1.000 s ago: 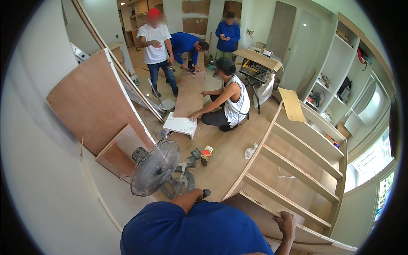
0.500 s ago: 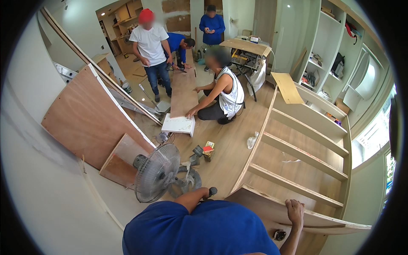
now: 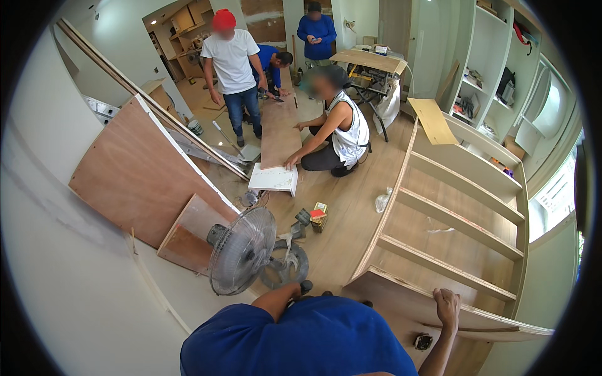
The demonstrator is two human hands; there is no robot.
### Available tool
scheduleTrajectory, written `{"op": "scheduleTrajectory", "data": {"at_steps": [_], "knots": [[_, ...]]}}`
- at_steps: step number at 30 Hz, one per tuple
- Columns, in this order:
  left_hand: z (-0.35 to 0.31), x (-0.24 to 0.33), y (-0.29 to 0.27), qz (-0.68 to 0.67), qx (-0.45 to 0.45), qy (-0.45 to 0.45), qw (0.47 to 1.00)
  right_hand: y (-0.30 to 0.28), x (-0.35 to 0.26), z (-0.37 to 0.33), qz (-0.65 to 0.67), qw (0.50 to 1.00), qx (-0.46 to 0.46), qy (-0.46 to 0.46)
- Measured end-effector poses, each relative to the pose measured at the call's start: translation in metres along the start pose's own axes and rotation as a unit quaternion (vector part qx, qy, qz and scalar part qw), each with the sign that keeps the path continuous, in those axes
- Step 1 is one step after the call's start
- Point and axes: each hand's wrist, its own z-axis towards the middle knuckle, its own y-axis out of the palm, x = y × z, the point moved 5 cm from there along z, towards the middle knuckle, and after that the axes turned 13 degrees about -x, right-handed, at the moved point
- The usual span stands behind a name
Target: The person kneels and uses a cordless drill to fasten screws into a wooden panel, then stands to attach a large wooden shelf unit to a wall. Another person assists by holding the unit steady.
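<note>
My right hand has its fingers wrapped over the top edge of a curved plywood panel, which stands at the near end of a ribbed wooden frame. My left forearm bends in front of my blue shirt, and its hand is mostly hidden. By its wrist shows a dark rounded thing that I cannot make out; it may be worn or held. Close to that arm stands a grey floor fan. Below my right hand, a small dark square fitting sits by the panel.
Co-workers gather around a long plywood board; one crouches, holding its near end on a white box. Tins and a plastic bag lie on the floor. Plywood sheets lean at left. A worktable stands far back.
The view has shifted, so the room sits slightly further right. My left forearm has drawn closer to my body. My right hand keeps its hold on the panel's edge.
</note>
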Motion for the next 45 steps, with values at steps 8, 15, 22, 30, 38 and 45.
{"op": "scheduleTrajectory", "data": {"at_steps": [8, 15, 22, 30, 38, 45], "knots": [[0.01, -0.018, -0.006, -0.132, -0.008, 0.001, 0.991, 0.036, 0.046, 0.007, -0.061, 0.99, 0.122, 0.034], [0.003, 0.011, -0.016, -0.149, -0.03, 0.054, 0.987, 0.05, 0.04, 0.027, -0.02, 0.99, 0.142, 0.009], [0.021, 0.063, -0.081, -0.053, -0.046, 0.091, 0.993, 0.037, 0.009, -0.002, -0.02, 0.944, 0.329, 0.006], [0.026, 0.096, -0.108, -0.013, -0.057, 0.108, 0.992, 0.038, 0.01, -0.001, -0.024, 0.931, 0.365, 0.021], [0.031, 0.107, -0.117, -0.006, -0.06, 0.115, 0.992, 0.038, 0.013, -0.001, -0.033, 0.921, 0.387, 0.004], [0.036, 0.106, -0.114, -0.016, -0.06, 0.113, 0.992, 0.036, 0.013, -0.001, -0.041, 0.932, 0.359, 0.022]]}}
